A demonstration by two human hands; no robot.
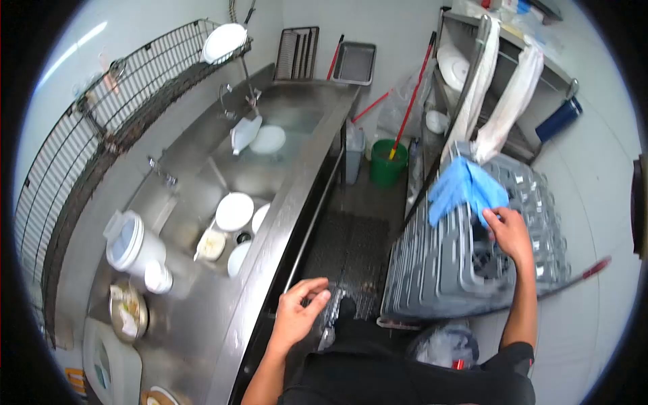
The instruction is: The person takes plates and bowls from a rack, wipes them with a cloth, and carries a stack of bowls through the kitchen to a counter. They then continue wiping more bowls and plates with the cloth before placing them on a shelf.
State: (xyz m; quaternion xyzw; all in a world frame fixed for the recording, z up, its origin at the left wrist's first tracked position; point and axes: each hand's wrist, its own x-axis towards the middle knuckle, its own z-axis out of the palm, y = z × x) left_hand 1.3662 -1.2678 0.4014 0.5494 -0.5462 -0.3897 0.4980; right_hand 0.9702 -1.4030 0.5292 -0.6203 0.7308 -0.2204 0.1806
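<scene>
Up and left from the fingers of the right hand (511, 235), over the grey racks (420, 273): the blue cloth (464, 189), draped. Nearer with that hand, at a corner; cannot tell whether pinching. In the left hand (300, 314), fingers parted, nothing.

"How's the left hand (302, 312)?"
"Raised, fingers (308, 287) half curled, thumb (317, 305) apart from them."
"And the right hand (511, 233)?"
"Farther forward, arm (520, 304) outstretched, fingers bent; grip unclear."

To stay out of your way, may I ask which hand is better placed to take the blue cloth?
Probably the right hand, at the edge of the cloth; the left hand is farther away.
</scene>
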